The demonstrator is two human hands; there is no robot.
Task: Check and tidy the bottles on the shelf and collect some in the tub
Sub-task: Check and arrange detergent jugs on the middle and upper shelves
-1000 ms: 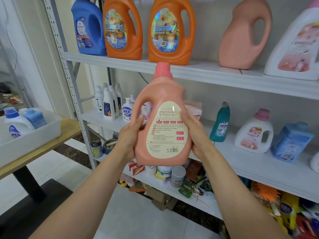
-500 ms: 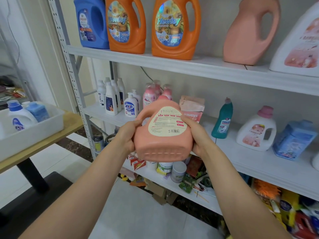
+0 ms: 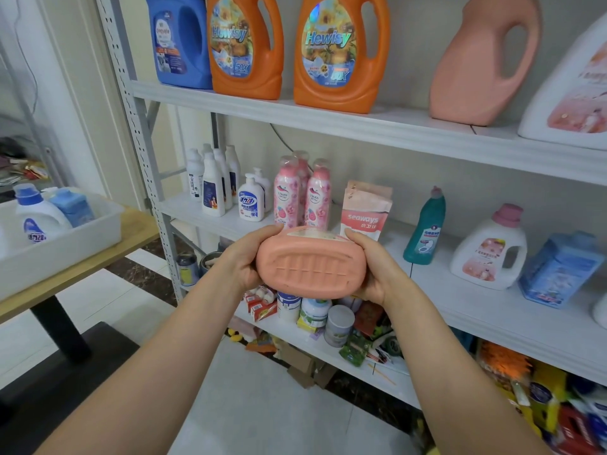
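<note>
Tipped further, pink bottle (image 3: pixel 311 262) now shows its base, both hands gripping.

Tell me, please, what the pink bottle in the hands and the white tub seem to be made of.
Pink bottle: likely moulded plastic, matte; ribbed base with a seam line.
White tub: probably plastic, smooth and slightly glossy, with thin rounded walls.
</note>
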